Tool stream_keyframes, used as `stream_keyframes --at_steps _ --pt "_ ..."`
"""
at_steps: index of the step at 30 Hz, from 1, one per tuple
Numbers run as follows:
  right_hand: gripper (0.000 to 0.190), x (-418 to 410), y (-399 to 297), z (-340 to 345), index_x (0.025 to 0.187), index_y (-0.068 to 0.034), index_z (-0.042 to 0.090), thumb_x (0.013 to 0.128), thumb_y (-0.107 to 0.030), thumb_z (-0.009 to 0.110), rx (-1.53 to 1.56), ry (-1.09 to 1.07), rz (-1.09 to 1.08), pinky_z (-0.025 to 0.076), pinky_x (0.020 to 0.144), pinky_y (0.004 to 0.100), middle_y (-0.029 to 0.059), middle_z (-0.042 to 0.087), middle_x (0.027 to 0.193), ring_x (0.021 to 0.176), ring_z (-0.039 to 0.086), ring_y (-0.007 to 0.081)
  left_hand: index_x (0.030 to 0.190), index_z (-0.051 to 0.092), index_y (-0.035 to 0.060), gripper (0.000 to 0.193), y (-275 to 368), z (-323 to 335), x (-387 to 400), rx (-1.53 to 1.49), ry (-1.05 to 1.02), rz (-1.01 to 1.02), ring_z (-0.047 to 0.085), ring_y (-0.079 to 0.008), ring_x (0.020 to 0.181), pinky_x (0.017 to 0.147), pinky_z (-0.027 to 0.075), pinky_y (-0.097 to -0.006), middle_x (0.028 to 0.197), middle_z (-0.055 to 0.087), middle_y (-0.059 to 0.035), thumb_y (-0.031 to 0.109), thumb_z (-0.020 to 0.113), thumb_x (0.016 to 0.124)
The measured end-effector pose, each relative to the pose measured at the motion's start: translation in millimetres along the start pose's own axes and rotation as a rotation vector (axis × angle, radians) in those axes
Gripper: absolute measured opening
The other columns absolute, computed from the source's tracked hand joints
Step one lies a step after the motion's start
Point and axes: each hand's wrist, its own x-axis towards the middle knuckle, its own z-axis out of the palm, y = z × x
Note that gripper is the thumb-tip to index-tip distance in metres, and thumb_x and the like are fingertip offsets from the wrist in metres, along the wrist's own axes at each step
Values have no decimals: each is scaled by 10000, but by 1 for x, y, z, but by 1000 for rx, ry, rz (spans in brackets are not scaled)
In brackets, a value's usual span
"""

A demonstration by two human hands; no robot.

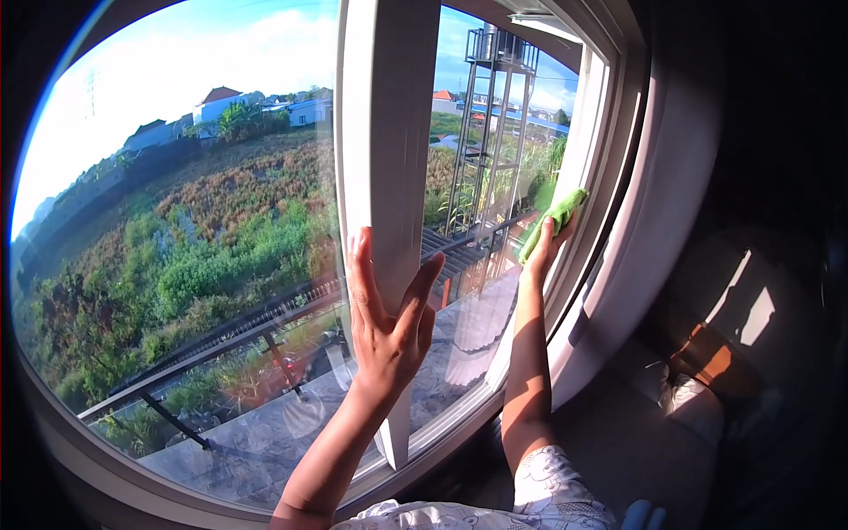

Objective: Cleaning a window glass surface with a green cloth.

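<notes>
A folded green cloth [555, 222] is gripped in my right hand [551, 242], up against the right-hand window pane beside its white frame [599, 126]. My left hand [391, 318] is raised with fingers spread at the white upright [397, 152] between the two panes; it holds nothing, and its fingertips seem to rest on the upright. The large left glass pane [218, 265] extends to the left of that hand.
Beyond the glass are a metal railing [245, 341], a tiled ledge [265, 424], a metal tower [490, 132] and a green field. A pale curtain [669, 199] hangs right of the window. Behind it, the room is dark, with a brown object [715, 361] partly sunlit.
</notes>
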Motion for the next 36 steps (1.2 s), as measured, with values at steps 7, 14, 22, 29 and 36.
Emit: stream_keyframes --at_steps 7,14,22,29,36 --pt "449 -104 -146 71 1227 -139 501 801 -264 571 -1 -553 -578 103 1073 525 193 325 1418 1349 217 385 1240 476 105 524 -16 -8 -10 23 127 51 164 -471 1322 1059 197 -564 1425 131 -264 140 643 745" --pt "584 129 -112 119 1338 -54 352 851 -322 532 62 -447 -562 290 1030 395 200 423 1308 1243 376 351 1146 633 254 451 -9 -14 -38 232 -152 172 369 -289 1281 1118 84 -441 1293 493 -46 93 497 747" --pt "598 100 -11 33 1415 -75 224 896 -219 484 159 -214 -168 294 1001 313 94 326 1378 1181 382 186 1157 621 250 445 3 -26 -48 501 -288 142 236 -369 1337 1101 33 -495 1346 427 -138 92 521 753" --pt "458 -128 -87 24 1232 -237 504 829 -455 510 -79 -600 -670 80 1080 521 192 383 1373 1318 266 409 1050 682 255 373 -4 -22 -58 398 -195 63 361 -366 1263 1117 59 -465 1246 510 -80 161 576 705" --pt "617 -21 -24 8 1369 -81 299 855 -363 493 -72 -417 -492 163 1075 473 215 284 1413 1333 249 355 1021 690 290 378 2 -21 -105 270 -172 71 323 -368 1295 1111 109 -487 1257 484 -96 135 557 703"
